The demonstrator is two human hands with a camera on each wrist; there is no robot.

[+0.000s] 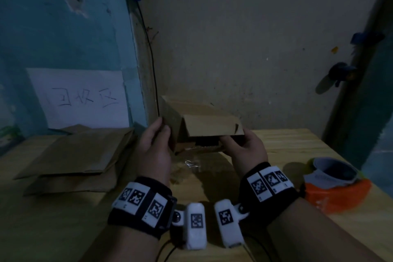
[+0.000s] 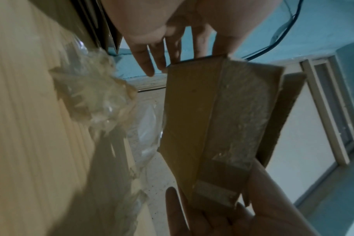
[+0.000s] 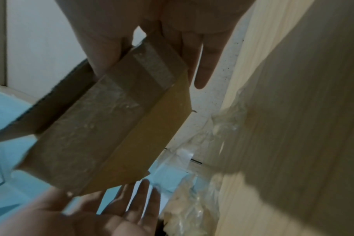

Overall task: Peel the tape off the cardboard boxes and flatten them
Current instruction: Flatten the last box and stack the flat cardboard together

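While cardboard box (image 1: 202,127) held above counter (image 1: 287,144) between both hands, tape strip (image 2: 238,111) still on underside. Left hand (image 1: 156,147) grips left flap, thumb over edge; right hand (image 1: 244,147) pinches right end, fingers (image 3: 200,63) straight beneath. Judgement: flip box, lift tape end by corner, peel slow and low, then collapse. Crumpled tape (image 2: 97,95) lies on counter; flattened boxes (image 1: 80,155) stacked left.

This looks like a makeshift recycling or sorting corner in a plain, worn room, not a tidy office or a kitchen. A bare wooden table (image 1: 287,144) is pushed into the corner where a chipped teal wall (image 1: 53,17) meets a stained grey-beige wall (image 1: 244,27). A handwritten paper sign (image 1: 80,100) leans against the teal wall at the table's far left edge, flattened cardboard (image 1: 74,155) is piled before it, and a loose black cable (image 1: 152,55) runs down the wall corner.
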